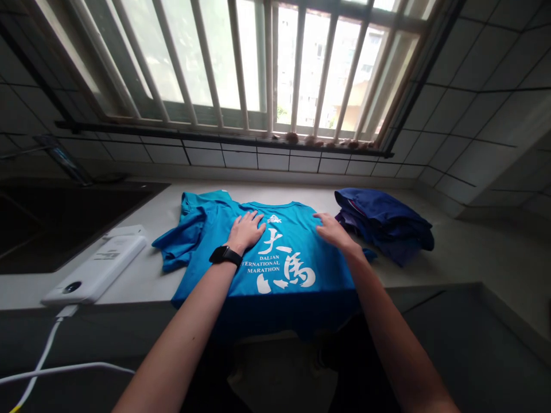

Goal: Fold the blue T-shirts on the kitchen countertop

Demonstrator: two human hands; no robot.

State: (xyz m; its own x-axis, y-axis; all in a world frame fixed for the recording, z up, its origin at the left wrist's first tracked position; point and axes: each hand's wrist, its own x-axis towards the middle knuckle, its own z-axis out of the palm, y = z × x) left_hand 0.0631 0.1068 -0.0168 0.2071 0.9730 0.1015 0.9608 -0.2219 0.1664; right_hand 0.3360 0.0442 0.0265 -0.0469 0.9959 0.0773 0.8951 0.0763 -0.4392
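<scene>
A blue short-sleeved T-shirt [275, 315] with white lettering lies spread on the counter, its lower part hanging over the front edge. My left hand [247, 230] rests flat on it left of the print, fingers stretched out, a black watch [225, 255] at the wrist. Near the shirt's right shoulder, my right hand [333, 230] lies on the cloth, its fingers pointing left and partly foreshortened. The left sleeve [178, 235] is rumpled outward. Most of the right sleeve is hidden behind my right forearm.
Dark blue folded clothing [383, 221] is piled at the right on the white counter [413, 269]. A white power bank [97, 272] with a plugged-in cable [45, 350] sits left. Beyond are a dark sink [77, 223] and faucet [64, 160]. A barred window [258, 69] is behind.
</scene>
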